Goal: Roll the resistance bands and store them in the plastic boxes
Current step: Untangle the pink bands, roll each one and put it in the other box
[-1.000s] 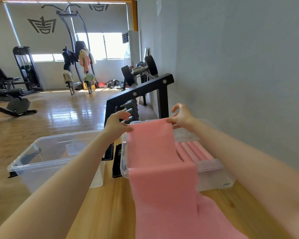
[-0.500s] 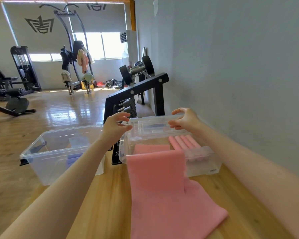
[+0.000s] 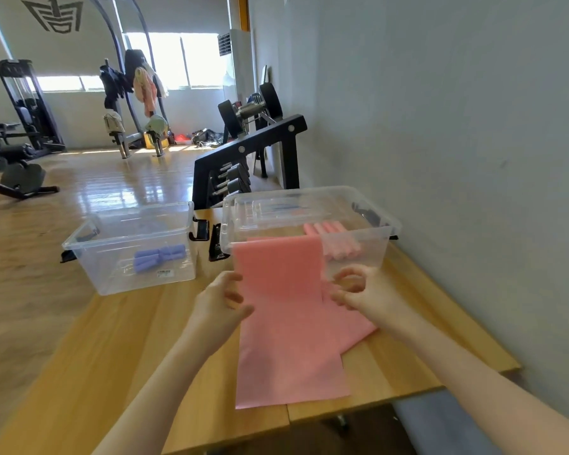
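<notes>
A flat pink resistance band (image 3: 286,323) lies unrolled on the wooden table (image 3: 138,343), its far end draped over the front rim of the right clear plastic box (image 3: 372,257). Several rolled pink bands (image 3: 337,238) lie inside that box. The left clear box (image 3: 89,261) holds rolled blue bands (image 3: 160,257). My left hand (image 3: 222,302) hovers at the band's left edge with loosely curled fingers, thumb at the edge. My right hand (image 3: 358,295) is at the band's right edge, fingers loosely curved, gripping nothing that I can see.
A black dumbbell rack (image 3: 243,149) stands just behind the boxes. The grey wall (image 3: 457,159) runs along the table's right side. Black lid clips (image 3: 201,229) lie between the boxes. The table's near edge is below the band; gym machines stand far left.
Both hands let go of the band's far end at the right box and drew back toward me to its sides. The band now hangs over the box's front rim.
</notes>
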